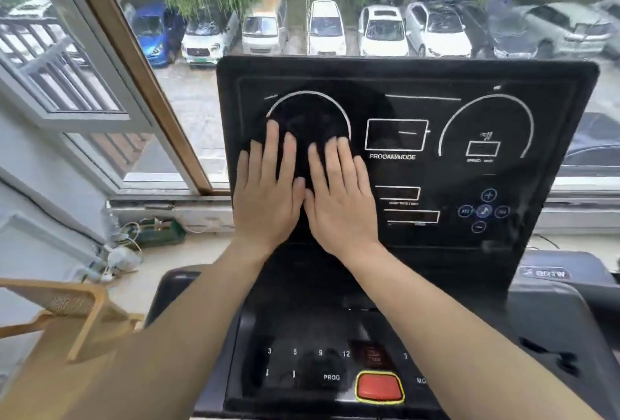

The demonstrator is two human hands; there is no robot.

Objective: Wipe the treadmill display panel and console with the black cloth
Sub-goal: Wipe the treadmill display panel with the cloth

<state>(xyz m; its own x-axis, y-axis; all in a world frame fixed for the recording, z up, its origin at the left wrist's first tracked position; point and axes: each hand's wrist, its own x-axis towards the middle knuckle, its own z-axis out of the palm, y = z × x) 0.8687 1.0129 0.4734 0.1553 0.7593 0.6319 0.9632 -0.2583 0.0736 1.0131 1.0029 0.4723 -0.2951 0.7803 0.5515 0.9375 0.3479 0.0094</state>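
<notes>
You face a large window (pixel 188 110) over wet parked cars (pixel 327 28); a wooden chair (pixel 72 310) stands at your left, cables (pixel 124 251) on the floor.

Two hands are seen, the left hand (pixel 266 198) and right hand (pixel 340 199), on one black cloth (pixel 310 127), one display panel (pixel 469 84), one red button (pixel 379 386).

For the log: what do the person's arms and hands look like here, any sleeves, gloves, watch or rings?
Both forearms are bare all the way to the bottom edge of the head view; no sleeve shows. The left hand and right hand wear no gloves. No watch, band or ring is visible on either wrist or on the fingers. Nails look short and unpainted, though the picture is slightly blurred.
</notes>
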